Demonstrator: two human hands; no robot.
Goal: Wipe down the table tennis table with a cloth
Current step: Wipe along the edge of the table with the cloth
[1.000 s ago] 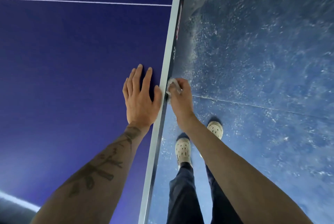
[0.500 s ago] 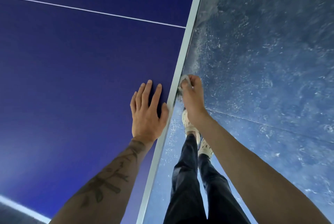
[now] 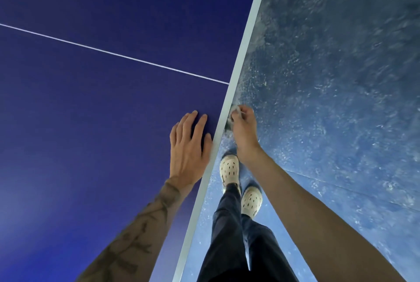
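Note:
The dark blue table tennis table [image 3: 95, 127] fills the left of the head view, with a thin white centre line [image 3: 113, 54] and a pale edge strip [image 3: 241, 59] running diagonally. My left hand [image 3: 189, 147] lies flat on the top, fingers straight, thumb at the edge strip. My right hand [image 3: 244, 129] is just off the side, curled round a small grey-white cloth [image 3: 234, 111] that touches the table's side edge. Most of the cloth is hidden in the fist.
To the right of the table lies a mottled blue floor [image 3: 341, 77] with a thin seam. My legs in dark trousers [image 3: 234, 236] and pale perforated clogs [image 3: 229, 168] stand close beside the table edge.
Both hands have travelled along the table edge towards the white centre line, the cloth sliding with the right hand. My feet have stepped forward beside the table.

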